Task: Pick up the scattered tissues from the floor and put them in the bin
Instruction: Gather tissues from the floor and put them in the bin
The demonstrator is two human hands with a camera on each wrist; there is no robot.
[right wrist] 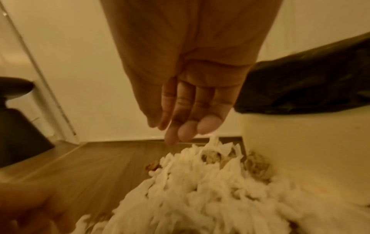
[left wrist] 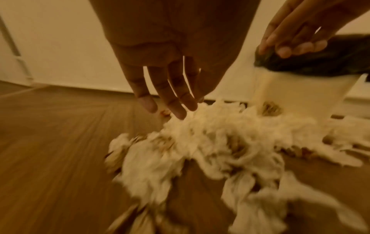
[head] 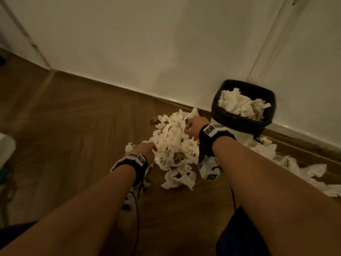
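A heap of crumpled white tissues (head: 175,145) lies on the wooden floor in front of a white bin (head: 243,106) lined with a black bag and holding more tissues. My left hand (head: 147,149) reaches down at the heap's left edge, its fingers (left wrist: 170,101) straight and spread, the tips just touching the tissues (left wrist: 210,142). My right hand (head: 193,126) hovers over the far side of the heap beside the bin, its fingers (right wrist: 192,120) straight and together, holding nothing above the tissues (right wrist: 200,190). The bin (right wrist: 300,142) stands just to its right.
More tissues (head: 295,167) trail along the floor to the right, past the bin. A white wall (head: 147,43) and skirting run behind. A dark object (right wrist: 18,123) stands far left by a door frame. Cables hang from both wristbands.
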